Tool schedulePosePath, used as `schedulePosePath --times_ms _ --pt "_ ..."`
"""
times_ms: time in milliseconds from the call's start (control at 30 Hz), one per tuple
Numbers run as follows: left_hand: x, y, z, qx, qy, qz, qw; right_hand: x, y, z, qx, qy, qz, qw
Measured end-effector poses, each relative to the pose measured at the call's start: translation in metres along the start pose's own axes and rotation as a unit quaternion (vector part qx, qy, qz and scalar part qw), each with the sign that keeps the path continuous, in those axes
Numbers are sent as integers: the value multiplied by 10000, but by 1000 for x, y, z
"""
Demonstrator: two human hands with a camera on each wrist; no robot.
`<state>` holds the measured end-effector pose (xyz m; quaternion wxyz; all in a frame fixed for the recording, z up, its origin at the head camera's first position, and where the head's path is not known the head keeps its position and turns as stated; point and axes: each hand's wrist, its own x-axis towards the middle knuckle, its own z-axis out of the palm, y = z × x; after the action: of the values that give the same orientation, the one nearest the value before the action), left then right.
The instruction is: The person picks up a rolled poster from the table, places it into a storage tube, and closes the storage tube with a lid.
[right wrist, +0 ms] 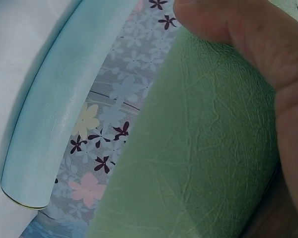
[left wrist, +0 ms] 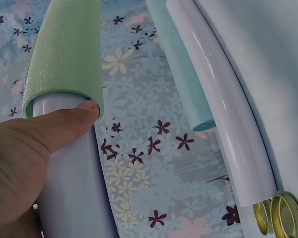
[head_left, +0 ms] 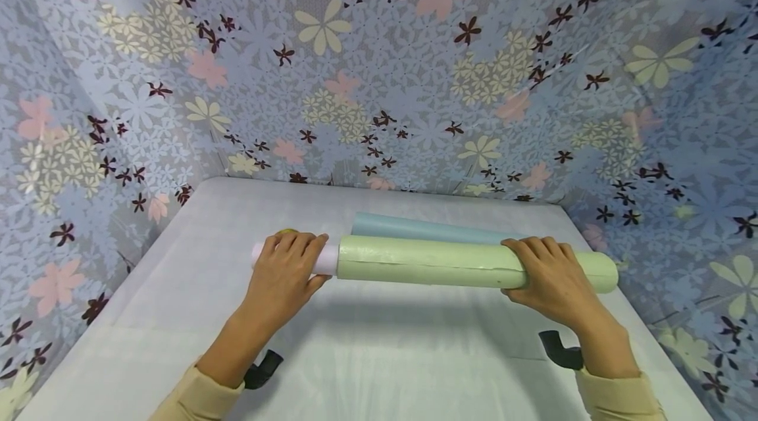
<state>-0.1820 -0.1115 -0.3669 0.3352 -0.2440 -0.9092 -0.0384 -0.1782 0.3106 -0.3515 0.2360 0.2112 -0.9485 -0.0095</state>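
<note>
A light green rolled sheet [head_left: 426,263] with a creased, leathery surface is held level over the table, its long loose edge facing me. From its left end comes a narrower whitish roll [head_left: 324,259], part of it inside the green tube. My left hand [head_left: 284,270] grips this whitish roll. In the left wrist view the left thumb [left wrist: 64,126] lies across it, its tip right at the green rim [left wrist: 64,94]. Toward the other end, my right hand [head_left: 551,276] holds the green roll, fingers over the top and thumb on the near side.
Behind the green roll lies a light blue roll [head_left: 426,227] on the white-covered table [head_left: 249,200]. The left wrist view shows another glossy white roll [left wrist: 223,109] beside it, with two yellow tape rings [left wrist: 287,215] at its end. Flowered cloth [head_left: 379,79] hangs around the table.
</note>
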Motion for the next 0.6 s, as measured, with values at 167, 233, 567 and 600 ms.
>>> schedulePosePath --times_ms 167,233,567,600 --pt "0 0 1 47 -29 -7 10000 3 -1 1 13 -33 -12 10000" --pt "0 -1 1 55 -25 -5 10000 4 -2 1 22 8 -63 10000" --pt "-1 -1 1 86 -181 -54 9998 8 -3 3 29 154 -197 9997" --pt "-1 -1 1 95 -191 -55 9998 8 -3 3 16 155 -190 9997"
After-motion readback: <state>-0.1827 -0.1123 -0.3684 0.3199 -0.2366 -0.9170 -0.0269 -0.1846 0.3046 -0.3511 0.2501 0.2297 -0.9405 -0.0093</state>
